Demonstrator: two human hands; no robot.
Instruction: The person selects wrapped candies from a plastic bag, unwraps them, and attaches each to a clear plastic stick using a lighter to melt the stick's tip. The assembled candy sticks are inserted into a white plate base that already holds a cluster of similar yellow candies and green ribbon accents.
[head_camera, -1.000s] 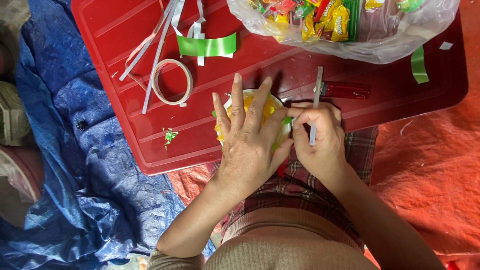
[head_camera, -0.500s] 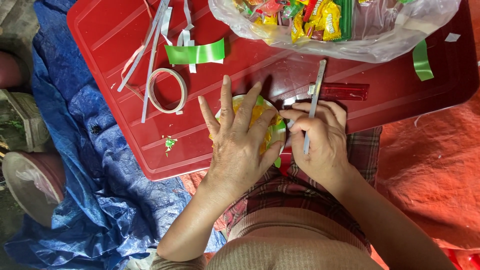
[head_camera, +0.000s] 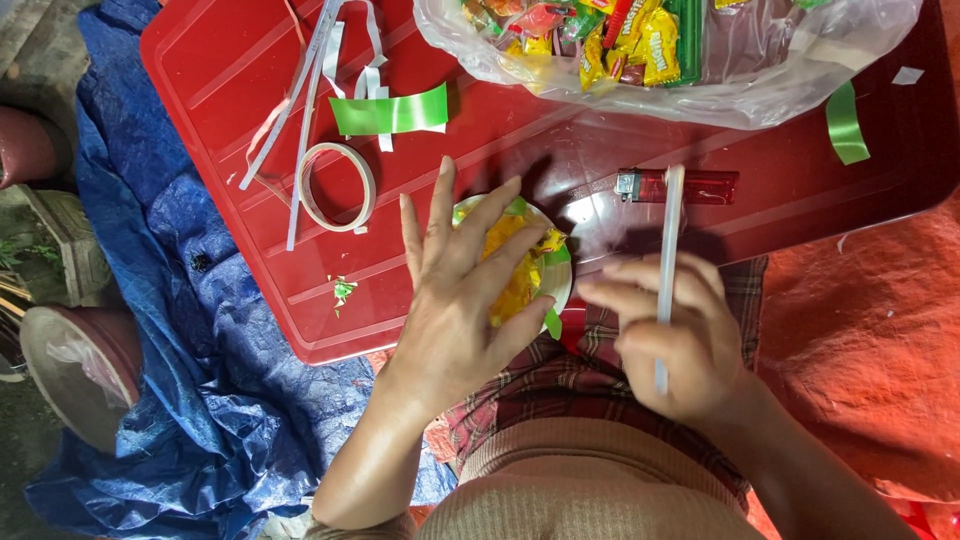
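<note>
My left hand (head_camera: 450, 300) lies flat with spread fingers on a round white-rimmed bundle of yellow wrapped sweets (head_camera: 530, 265) at the near edge of the red tray (head_camera: 250, 200). Green strips poke out around the bundle. My right hand (head_camera: 680, 345) hovers to the right of it, off the bundle, and holds a thin whitish strip (head_camera: 668, 250) that points up toward a red lighter (head_camera: 685, 186).
A roll of tape (head_camera: 335, 187), loose white strips (head_camera: 310, 90) and green tape pieces (head_camera: 390, 110) lie on the tray's left half. A clear bag of wrapped sweets (head_camera: 680, 50) sits at the back. Blue tarpaulin (head_camera: 170, 350) spreads left, orange cloth (head_camera: 870, 330) right.
My right hand has pulled back from the bundle toward me and to the right, taking the thin strip along. My left hand has stayed on the bundle, its fingers lifting slightly.
</note>
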